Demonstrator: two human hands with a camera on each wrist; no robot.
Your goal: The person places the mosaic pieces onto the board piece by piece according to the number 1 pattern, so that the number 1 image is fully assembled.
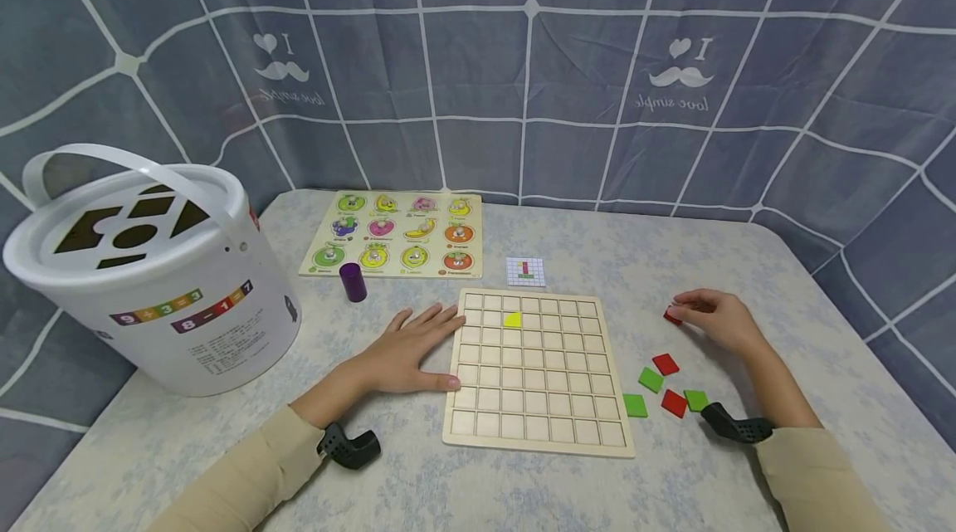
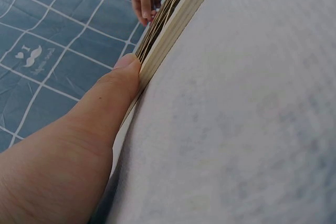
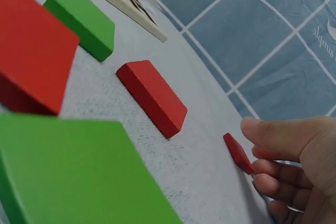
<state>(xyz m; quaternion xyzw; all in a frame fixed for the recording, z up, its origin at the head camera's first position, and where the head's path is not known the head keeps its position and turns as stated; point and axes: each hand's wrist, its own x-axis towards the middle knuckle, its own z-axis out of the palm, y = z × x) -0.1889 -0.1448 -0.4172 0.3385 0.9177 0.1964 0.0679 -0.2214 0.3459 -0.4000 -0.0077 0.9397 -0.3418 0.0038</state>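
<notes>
The left hand (image 1: 409,353) lies spread at the left edge of a wooden grid board (image 1: 538,445), its thumb touching the board's rim (image 2: 163,40). A yellow piece (image 1: 512,319) with a cut corner sits in a cell near the board's top. Off to the right of the board, the right hand (image 1: 720,320) has a red tile (image 3: 238,153) at its thumb and fingertips, close over the table. Nearer the right wrist lie two more red tiles (image 1: 674,403) and several green tiles (image 1: 651,380), flat on the cloth.
A small pattern card (image 1: 526,272) lies just behind the board. Farther left are a fruit picture board (image 1: 396,233) and an upright purple cylinder (image 1: 353,282). A big white bucket (image 1: 217,324) with shape holes in its lid stands at the left. A checked curtain (image 1: 478,67) hangs behind the table.
</notes>
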